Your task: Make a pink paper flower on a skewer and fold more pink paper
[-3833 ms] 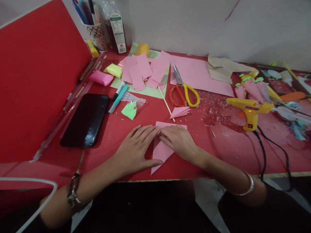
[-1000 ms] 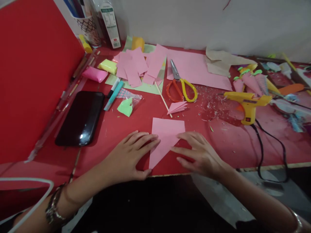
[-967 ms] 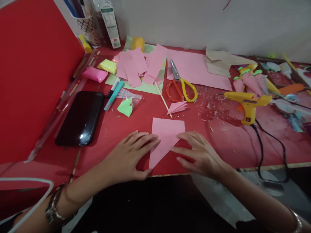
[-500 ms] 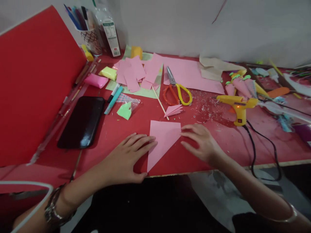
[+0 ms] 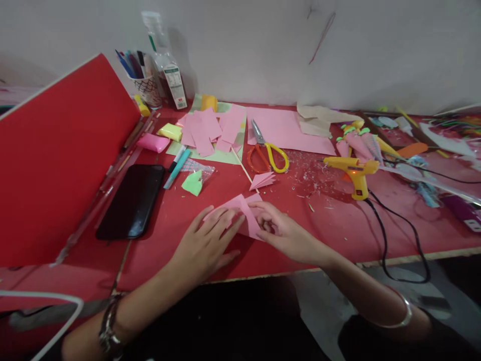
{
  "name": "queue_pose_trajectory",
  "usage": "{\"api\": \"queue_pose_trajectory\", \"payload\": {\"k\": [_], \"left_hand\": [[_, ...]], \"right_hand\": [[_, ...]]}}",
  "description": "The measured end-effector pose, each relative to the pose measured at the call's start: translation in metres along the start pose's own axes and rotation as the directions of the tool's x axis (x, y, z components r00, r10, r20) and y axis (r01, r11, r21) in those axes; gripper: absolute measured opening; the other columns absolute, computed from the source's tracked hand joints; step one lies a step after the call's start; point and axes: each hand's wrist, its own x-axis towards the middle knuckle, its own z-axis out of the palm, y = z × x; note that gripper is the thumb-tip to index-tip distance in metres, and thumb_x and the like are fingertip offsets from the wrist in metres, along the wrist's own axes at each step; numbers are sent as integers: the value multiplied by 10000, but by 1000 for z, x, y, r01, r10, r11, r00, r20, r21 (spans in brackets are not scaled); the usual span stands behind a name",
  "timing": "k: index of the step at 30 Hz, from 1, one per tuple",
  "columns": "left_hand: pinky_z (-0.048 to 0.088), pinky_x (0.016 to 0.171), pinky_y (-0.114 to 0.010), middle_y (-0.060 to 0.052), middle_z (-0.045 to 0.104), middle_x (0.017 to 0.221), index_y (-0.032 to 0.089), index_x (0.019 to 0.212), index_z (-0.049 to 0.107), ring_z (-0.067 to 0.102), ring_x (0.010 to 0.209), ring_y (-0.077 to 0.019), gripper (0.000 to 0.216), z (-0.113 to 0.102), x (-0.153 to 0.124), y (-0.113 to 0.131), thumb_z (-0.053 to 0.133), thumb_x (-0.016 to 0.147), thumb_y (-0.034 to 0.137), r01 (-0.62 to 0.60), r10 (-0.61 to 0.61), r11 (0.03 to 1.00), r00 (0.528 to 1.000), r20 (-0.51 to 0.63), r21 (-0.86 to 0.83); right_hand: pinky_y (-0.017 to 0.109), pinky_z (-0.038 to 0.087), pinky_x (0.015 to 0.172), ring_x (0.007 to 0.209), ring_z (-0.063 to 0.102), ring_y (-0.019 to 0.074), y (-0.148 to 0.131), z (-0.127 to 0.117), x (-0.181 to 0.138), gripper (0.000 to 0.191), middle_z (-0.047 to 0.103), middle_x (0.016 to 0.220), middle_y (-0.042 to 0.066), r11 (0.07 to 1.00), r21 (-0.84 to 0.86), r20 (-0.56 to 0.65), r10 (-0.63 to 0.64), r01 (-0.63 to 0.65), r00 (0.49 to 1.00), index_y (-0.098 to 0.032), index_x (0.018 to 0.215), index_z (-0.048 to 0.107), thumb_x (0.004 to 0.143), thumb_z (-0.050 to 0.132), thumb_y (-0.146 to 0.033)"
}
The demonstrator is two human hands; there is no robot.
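A folded sheet of pink paper (image 5: 246, 223) lies on the red table near its front edge, turned slantwise, with one flap lifted. My left hand (image 5: 208, 240) rests over its left part, fingers stretched out and pressing it down. At the right end, my right hand (image 5: 283, 230) has thumb and fingers curled round the paper's edge, pinching it. Just beyond the sheet sits a small pleated pink paper piece (image 5: 262, 181) beside a thin wooden stick (image 5: 244, 169). Parts of the sheet are hidden under my fingers.
Scissors (image 5: 267, 153) and cut pink strips (image 5: 203, 128) lie further back. A yellow glue gun (image 5: 353, 170) with a black cord is on the right. A black phone (image 5: 131, 200), a green clay lump (image 5: 193, 183) and markers (image 5: 176, 168) are on the left, before a red board (image 5: 67, 165).
The pink paper has turned from standing lengthwise to lying slantwise, with a flap raised. My right hand has moved left and taken hold of its edge. The view has tilted up.
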Motion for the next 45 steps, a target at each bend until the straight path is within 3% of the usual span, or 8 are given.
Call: {"api": "queue_pose_trajectory", "payload": {"k": [3,7,12,16,20,25,30,45], "left_hand": [[423,576,-296,-74,618,846,137,1083,526,567,689,-178,293,-5,3,3,367,837,118,-6,13,997,996,-89,79],[359,447,-250,-16,585,681,161,867,575,519,526,-128,319,-10,3,-2,275,841,55,-4,14,998,981,-194,55],[403,486,-199,-10,567,753,179,785,524,535,602,-107,184,-12,2,-12,354,817,117,134,-196,931,968,-156,-339],[456,635,-212,-2,538,775,184,729,504,535,718,-102,221,-14,4,-18,314,826,126,197,-307,723,950,-53,-662],[467,726,-242,2,546,902,216,808,542,538,838,-120,247,-10,6,-23,304,846,165,234,-241,696,967,86,-679],[439,816,-313,-48,554,1036,211,1080,512,500,975,-167,376,-2,1,-29,315,802,51,7,34,892,996,80,-453],[456,737,-318,-56,619,956,153,1095,520,555,852,-181,357,0,-12,-22,381,783,49,-111,165,962,964,209,-248],[347,441,-212,-3,509,542,143,609,563,469,477,-100,501,16,-10,-9,227,907,366,165,-173,940,985,-1,-298]], "right_hand": [[231,423,614,652,467,88,-11,2,0,414,476,746,-12,958,288,72,-4,-17,997,-161,1178,268,784,392,-133],[227,430,596,639,471,88,-23,1,-3,387,476,754,-7,947,320,85,-34,5,996,-169,1145,249,780,377,-145],[354,398,831,982,449,192,-24,-15,-10,557,449,1031,91,927,-56,-107,-375,371,921,-186,1212,258,763,465,-442],[423,265,943,1139,331,239,-19,-17,-13,513,411,1169,89,687,-537,45,-556,489,830,-244,1157,407,707,578,-421],[383,184,966,1025,440,133,-11,-5,-11,262,572,1012,-8,369,-810,101,-678,456,728,-287,985,548,817,444,-114],[318,347,850,805,539,128,2,4,-5,249,650,836,21,230,-855,181,-706,464,685,-166,899,591,847,367,-71],[279,439,745,791,555,144,15,5,-5,213,643,874,55,365,-788,201,-609,496,768,-131,898,596,812,405,-89],[240,420,635,700,496,129,20,10,10,216,576,748,45,800,-494,-9,-397,342,918,-138,667,577,823,480,-252]]}}
